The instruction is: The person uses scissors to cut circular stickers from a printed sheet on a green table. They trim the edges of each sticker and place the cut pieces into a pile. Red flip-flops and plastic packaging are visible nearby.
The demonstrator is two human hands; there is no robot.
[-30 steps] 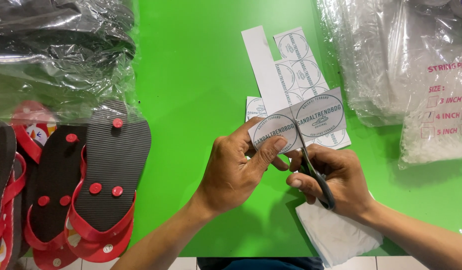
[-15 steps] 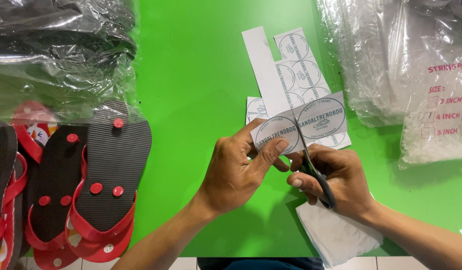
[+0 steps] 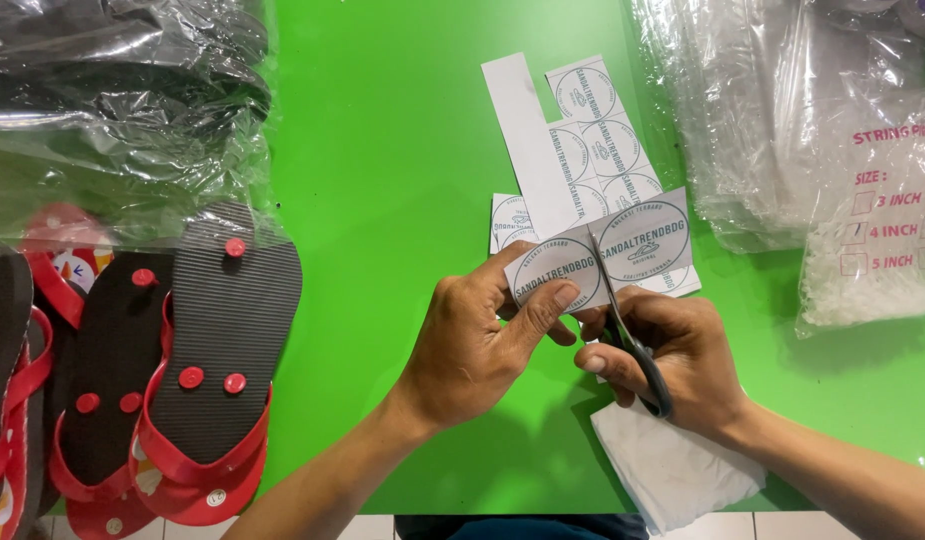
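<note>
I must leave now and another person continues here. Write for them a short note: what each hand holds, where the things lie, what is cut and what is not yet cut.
Left hand: pinches a paper strip of two round printed labels, held above the green table.
Right hand: holds scissors, blades up in the strip between the two labels.
Where things lie: an uncut label sheet and a blank white strip lie flat behind the hands; white paper lies under the right wrist. Red-strapped flip-flops lie at left, plastic bags at right.
Done: the cut between the two labels is begun.
Left: finish that cut; the sheet is uncut.
</note>
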